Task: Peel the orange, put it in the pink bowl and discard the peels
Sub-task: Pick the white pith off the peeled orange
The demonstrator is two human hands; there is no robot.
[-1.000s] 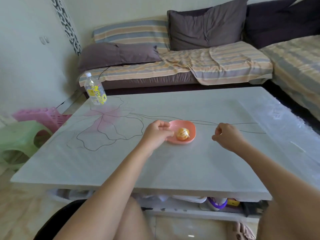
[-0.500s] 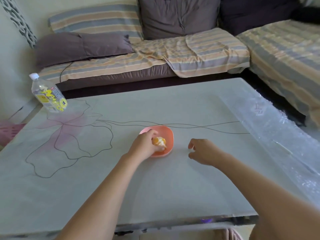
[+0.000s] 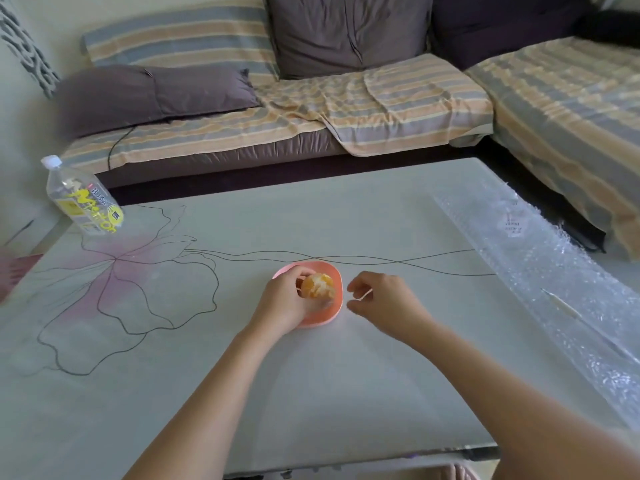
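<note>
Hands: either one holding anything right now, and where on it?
The left hand grips the peeled orange by its left side, over the pink bowl. The right hand pinches a thin pale strand; what it is cannot be told.

- Table [image 3: 242,375]: hard pale grey top, smooth, low sheen, with a printed flower outline in thin black line and a faint pink wash.
- Bubble wrap [image 3: 540,271]: clear plastic, blistered, glinting, laid along the table's right side.
- Pink bowl [image 3: 337,306]: plastic by its look, smooth, matt to satin.
- Orange [image 3: 317,285]: peeled, moist flesh under dull whitish pith.
- Bottle [image 3: 83,199]: clear plastic, glossy, white cap, printed yellow label.
- Sofa cover [image 3: 346,109]: woven cloth, striped, matt, creased.
- Cushions [image 3: 346,32]: grey-purple cloth, matt, softly wrinkled.
- Sofa base [image 3: 221,157]: dark fabric with a slight sheen.
</note>
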